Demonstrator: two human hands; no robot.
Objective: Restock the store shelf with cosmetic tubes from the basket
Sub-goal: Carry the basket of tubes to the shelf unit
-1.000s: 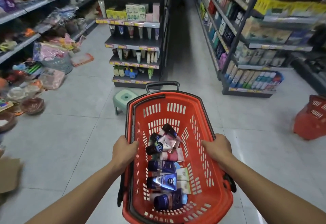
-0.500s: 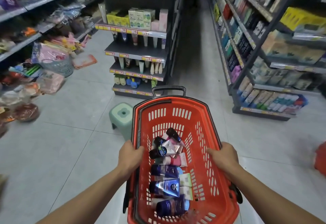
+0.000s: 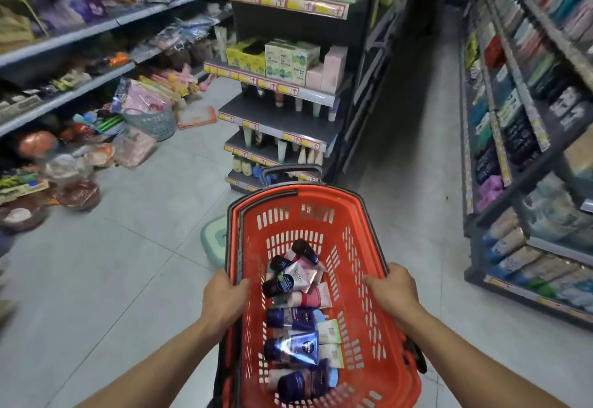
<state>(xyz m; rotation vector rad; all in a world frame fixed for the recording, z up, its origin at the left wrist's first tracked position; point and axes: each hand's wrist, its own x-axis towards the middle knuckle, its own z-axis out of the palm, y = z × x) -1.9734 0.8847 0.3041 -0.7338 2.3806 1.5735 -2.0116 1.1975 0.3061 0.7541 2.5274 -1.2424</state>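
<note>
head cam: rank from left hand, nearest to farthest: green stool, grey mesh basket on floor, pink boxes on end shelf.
From the left hand, which grips the red basket rim:
1. Green stool, on the floor just ahead, partly hidden by the basket.
2. Grey mesh basket, on the floor far ahead to the left.
3. Pink boxes, on the end shelf ahead, high up.

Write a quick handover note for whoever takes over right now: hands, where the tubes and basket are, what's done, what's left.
Left hand grips the left rim of the red basket; right hand grips the right rim.
All cosmetic tubes lie loose in the basket's bottom; none is in hand.
The end shelf unit stands just ahead, with tubes standing on its middle tiers. A pale green stool sits on the floor beside the basket's left.
Done: the basket is held in front of the shelf.
Left: set the basket down, pick tubes out and place them on the shelf.
</note>
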